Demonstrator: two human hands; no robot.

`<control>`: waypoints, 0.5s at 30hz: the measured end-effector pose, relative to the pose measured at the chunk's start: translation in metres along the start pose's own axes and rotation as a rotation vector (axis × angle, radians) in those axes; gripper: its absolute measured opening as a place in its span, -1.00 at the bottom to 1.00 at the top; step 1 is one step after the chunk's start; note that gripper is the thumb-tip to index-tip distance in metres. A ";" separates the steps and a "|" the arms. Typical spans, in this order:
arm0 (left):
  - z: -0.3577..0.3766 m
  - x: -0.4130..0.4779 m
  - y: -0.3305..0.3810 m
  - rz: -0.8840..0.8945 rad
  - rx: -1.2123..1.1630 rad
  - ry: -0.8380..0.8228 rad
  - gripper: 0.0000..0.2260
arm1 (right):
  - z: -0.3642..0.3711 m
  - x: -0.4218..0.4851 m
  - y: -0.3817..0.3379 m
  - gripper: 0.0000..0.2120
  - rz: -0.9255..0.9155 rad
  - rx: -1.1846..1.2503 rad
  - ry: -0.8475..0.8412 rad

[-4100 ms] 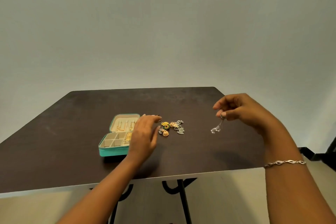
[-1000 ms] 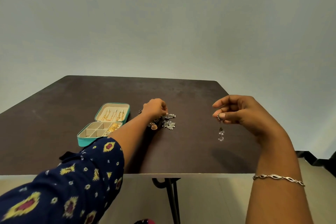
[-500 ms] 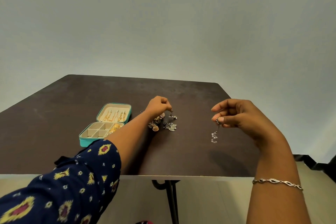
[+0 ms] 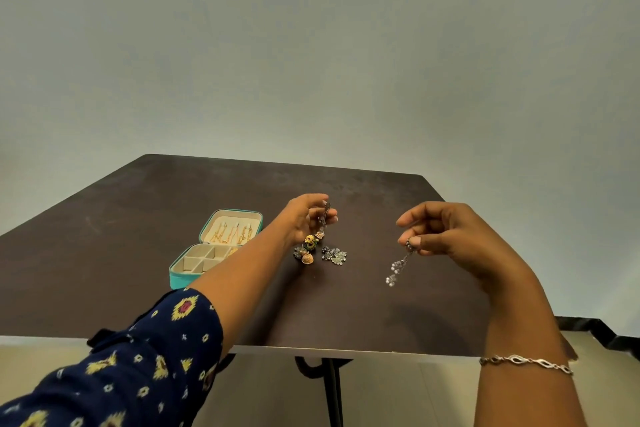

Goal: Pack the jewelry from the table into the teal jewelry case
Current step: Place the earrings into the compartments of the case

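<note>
Two drop earrings are off the table (image 4: 104,253) at this moment, one in each hand, so the step in hand looks like gathering a matching silver pair before it goes into the case (image 4: 187,279). The left hand (image 4: 304,220) hovers just right of the case, above the loose pile (image 4: 318,251), with thumb and fingertips pinched together on the top of a dark silver earring (image 4: 325,220) that hangs down toward the pile. The right hand (image 4: 446,236) is well to the right of the case, thumb and forefinger closed on the stud end of a beaded earring (image 4: 398,269), whose strands dangle clear of the tabletop. The case lies open, its lid (image 4: 231,228) tilted back with gold pieces hung in it and its tray mostly bare in the near compartments; the left forearm hides the tray's right side. Several pieces remain in the pile right beside the case, so the packing is, I judge, well short of done. Next, both hands need to travel to the case, and each earring wants lowering into a free compartment without its strands snagging on a divider or on the other earring.
</note>
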State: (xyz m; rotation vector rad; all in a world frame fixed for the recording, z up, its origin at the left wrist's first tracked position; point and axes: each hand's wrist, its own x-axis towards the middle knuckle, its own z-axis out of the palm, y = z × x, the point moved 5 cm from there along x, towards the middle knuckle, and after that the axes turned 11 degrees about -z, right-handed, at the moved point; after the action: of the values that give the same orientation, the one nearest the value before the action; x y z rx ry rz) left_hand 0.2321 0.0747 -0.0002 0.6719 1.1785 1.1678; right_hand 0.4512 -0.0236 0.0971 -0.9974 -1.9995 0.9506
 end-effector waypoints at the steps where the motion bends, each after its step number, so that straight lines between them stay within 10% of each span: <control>1: -0.001 -0.001 -0.001 -0.008 -0.007 0.010 -0.93 | 0.000 0.000 0.000 -0.72 -0.003 0.003 0.001; 15: -0.003 -0.006 -0.008 -0.028 0.023 0.030 -0.92 | 0.001 0.004 -0.005 -0.72 -0.090 0.089 0.075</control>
State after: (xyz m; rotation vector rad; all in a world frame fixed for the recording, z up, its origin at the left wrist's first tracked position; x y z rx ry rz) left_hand 0.2322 0.0660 -0.0060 0.6553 1.2248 1.1452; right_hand 0.4470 -0.0228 0.1015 -0.8744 -1.9061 0.9313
